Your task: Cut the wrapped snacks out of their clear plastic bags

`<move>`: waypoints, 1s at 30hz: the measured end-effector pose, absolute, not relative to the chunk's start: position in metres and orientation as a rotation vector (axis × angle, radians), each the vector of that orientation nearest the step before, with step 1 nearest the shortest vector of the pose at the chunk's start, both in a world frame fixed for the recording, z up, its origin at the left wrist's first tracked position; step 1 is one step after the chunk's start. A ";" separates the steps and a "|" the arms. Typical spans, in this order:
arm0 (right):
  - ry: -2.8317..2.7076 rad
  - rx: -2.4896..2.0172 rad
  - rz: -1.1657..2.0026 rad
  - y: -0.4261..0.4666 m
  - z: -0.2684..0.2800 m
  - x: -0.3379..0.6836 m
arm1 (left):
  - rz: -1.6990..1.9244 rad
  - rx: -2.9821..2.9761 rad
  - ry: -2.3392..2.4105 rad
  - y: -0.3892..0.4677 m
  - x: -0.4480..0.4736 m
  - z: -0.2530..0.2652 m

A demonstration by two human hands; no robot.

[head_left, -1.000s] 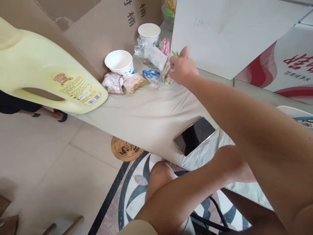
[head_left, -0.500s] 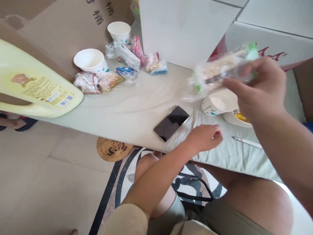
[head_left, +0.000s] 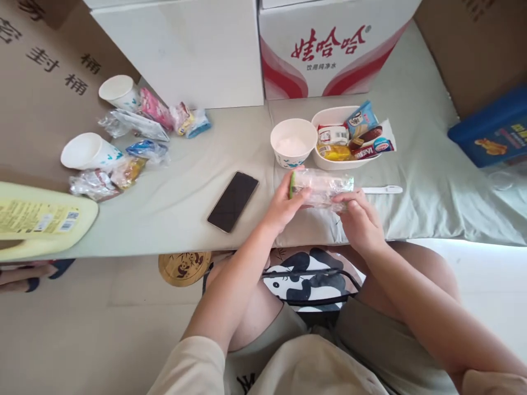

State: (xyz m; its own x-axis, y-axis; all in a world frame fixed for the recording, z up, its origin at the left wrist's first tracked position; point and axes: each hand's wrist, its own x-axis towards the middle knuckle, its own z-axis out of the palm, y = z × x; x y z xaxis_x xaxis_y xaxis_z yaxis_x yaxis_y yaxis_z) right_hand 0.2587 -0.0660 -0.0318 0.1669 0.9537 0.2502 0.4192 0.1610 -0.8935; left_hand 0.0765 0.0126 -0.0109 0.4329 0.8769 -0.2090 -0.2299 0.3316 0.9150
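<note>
A clear plastic snack package [head_left: 321, 184] with green ends is held level between both hands, over the cloth's front part. My left hand [head_left: 285, 204] grips its left end, thumb on the near side. At the right end, the fingers of my right hand [head_left: 359, 216] are closed on the wrapper. Just beyond the package stands a white paper cup [head_left: 293, 144] with something pale inside. Touching the cup on its right is a white oval bowl [head_left: 346, 163] of wrapped snacks. A white pen-like tool [head_left: 381, 190] lies right of the package, partly hidden by it.
A black phone [head_left: 233, 201] lies left of my hands. Farther left are two paper cups [head_left: 91, 151], several crumpled wrappers [head_left: 138, 125] and a yellow jug [head_left: 45, 222]. White cartons [head_left: 329, 55] stand behind; a blue package [head_left: 492, 129] is at the right.
My right hand has brought the package down and nearer to me. My left hand, closed and apart before, now grips its left end. The view has turned rightward.
</note>
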 end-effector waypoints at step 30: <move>-1.642 -1.526 0.473 -0.045 -0.028 0.259 | 0.765 1.474 0.926 0.001 0.080 -0.019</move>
State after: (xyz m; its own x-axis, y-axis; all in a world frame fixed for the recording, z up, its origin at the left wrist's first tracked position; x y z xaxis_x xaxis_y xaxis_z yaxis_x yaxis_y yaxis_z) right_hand 0.2586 -0.0452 -0.0283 0.0766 0.9476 0.3102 0.6370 0.1929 -0.7464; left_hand 0.0802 0.0014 -0.0191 0.4712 0.8807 -0.0474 0.1199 -0.0107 0.9927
